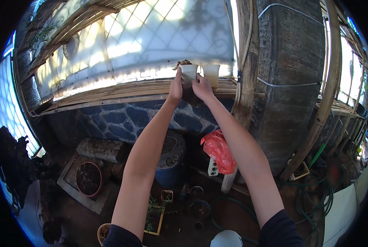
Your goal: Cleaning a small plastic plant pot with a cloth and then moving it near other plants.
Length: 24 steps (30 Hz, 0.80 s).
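Both my arms reach forward to a bamboo shelf (134, 88) along the wall. Between my hands is a pale plastic plant pot (189, 71), dark in its lower part, with brown dry matter (185, 62) showing above its rim. My left hand (175, 87) presses against its left side, fingers mostly hidden behind it. On the right side, my right hand (203, 88) grips it with bent fingers. A second pale pot (210, 73) stands just right of it, partly covered by my right hand; whether they touch, I cannot tell.
A wooden post (247, 61) and a thick pillar (289, 82) rise to the right. Below are a blue barrel (169, 177), a red plastic bag (219, 150), a round planter (89, 179), several small pots and a green hose (311, 201). A stone wall (138, 117) supports the shelf.
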### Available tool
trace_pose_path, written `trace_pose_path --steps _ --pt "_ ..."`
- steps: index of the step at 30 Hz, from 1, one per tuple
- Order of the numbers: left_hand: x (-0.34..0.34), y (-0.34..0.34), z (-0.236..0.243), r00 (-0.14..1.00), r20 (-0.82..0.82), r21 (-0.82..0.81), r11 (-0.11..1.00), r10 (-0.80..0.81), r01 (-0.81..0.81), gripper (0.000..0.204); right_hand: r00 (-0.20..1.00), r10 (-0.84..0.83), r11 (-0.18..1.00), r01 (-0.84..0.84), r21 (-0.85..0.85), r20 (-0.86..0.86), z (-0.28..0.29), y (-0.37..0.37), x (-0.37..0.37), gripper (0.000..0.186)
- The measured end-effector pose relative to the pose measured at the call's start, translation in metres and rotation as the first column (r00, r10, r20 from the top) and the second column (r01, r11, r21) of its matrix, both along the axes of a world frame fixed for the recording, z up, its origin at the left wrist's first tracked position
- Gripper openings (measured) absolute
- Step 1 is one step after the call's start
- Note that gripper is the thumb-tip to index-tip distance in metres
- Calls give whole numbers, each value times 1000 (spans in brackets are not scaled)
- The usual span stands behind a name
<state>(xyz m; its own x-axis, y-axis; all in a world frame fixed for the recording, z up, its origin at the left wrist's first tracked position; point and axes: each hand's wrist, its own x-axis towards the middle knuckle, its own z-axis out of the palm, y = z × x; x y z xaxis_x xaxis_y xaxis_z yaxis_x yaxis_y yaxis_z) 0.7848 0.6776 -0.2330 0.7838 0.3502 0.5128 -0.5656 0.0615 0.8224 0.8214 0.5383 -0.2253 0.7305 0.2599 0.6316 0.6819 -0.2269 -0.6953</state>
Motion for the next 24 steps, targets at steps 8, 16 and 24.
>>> trace_pose_path --steps 8,16,24 --pt "-3 -17 1 992 30 14 993 -120 119 74 992 -123 991 124 -50 38 -2 -14 -9 49" --pt "0 -16 -2 990 -126 119 990 -65 80 69 970 -241 965 243 -102 32 -5 -15 -21 49" --pt "-121 -8 -44 989 -145 598 799 44 52 56 963 -52 979 102 178 -265 -44 -83 -174 36"
